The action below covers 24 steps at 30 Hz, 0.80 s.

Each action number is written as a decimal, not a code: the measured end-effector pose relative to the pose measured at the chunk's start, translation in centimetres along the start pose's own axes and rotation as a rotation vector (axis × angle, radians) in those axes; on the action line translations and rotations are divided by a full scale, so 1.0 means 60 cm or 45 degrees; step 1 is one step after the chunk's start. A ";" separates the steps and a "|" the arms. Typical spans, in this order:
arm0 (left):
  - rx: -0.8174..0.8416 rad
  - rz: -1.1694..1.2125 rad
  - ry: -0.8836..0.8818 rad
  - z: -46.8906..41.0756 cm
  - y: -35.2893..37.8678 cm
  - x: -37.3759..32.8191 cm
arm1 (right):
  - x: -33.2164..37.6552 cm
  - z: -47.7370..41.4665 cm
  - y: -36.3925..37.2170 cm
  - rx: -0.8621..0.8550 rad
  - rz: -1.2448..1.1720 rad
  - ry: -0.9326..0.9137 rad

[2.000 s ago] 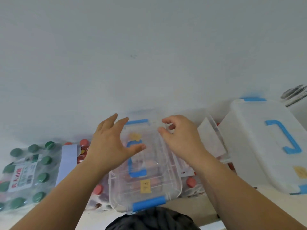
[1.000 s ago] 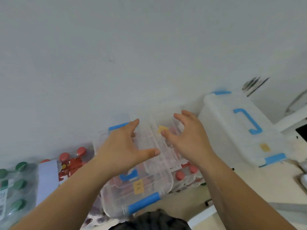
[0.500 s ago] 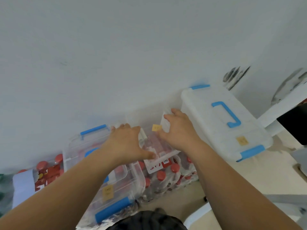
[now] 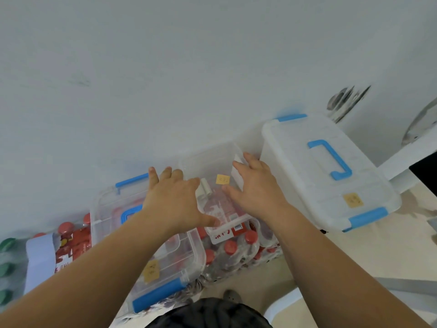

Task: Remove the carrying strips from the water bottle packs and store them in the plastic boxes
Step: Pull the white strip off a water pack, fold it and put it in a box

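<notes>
In the head view, your left hand (image 4: pixel 175 202) lies palm down with its fingers straight and spread, holding nothing. The fingertips reach toward the wall (image 4: pixel 189 67), and the thumb stretches across to the near left corner of the open box (image 4: pixel 210 152). The hand covers the seam between that box and the lidded box (image 4: pixel 111 204) just beside it on the left.

Your right hand (image 4: pixel 259 190) rests over the open box's right rim, fingers nearly straight, thumb pointing inward, with nothing pinched in it.

The open box is clear, has no lid on, and sits against the wall on top of a pack of red-capped bottles (image 4: pixel 230 250). Two white strips lie inside it. A rolled strip (image 4: pixel 205 188) is near your left hand and a flat strip (image 4: pixel 237 175) is by your right index finger. A yellow sticker (image 4: pixel 222 179) shows between them.

The lidded box is clear, with blue latches and a blue handle. Just to the right of the open box stands a big white box (image 4: pixel 295 143), lid shut and blue handle on top, on the pale floor (image 4: pixel 354 252).

Far left, a second pack (image 4: pixel 73 247) of red-capped bottles has a pale band (image 4: pixel 39 256) across it. Green caps (image 4: pixel 6 268) show at the frame's edge.
</notes>
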<state>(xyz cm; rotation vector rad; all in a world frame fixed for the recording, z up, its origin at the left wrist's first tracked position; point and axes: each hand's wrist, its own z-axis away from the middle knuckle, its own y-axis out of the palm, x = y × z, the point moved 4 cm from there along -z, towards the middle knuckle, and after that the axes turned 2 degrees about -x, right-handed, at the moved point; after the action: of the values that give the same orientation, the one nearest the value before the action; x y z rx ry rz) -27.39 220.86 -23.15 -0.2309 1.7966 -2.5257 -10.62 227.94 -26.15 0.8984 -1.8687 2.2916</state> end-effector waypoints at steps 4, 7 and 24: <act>-0.036 0.015 0.011 -0.004 0.001 0.004 | -0.005 0.004 0.008 0.005 0.031 -0.026; -0.004 0.031 0.050 -0.014 0.008 0.006 | -0.012 0.006 0.019 0.070 0.121 -0.020; -0.007 -0.075 0.161 -0.024 0.002 0.008 | -0.002 0.042 0.022 0.080 0.311 0.063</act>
<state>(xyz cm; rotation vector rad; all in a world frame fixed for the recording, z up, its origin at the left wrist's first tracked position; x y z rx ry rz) -28.10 222.12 -23.66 -0.1288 1.8672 -2.6313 -10.05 225.33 -27.13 0.6438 -1.9960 2.4958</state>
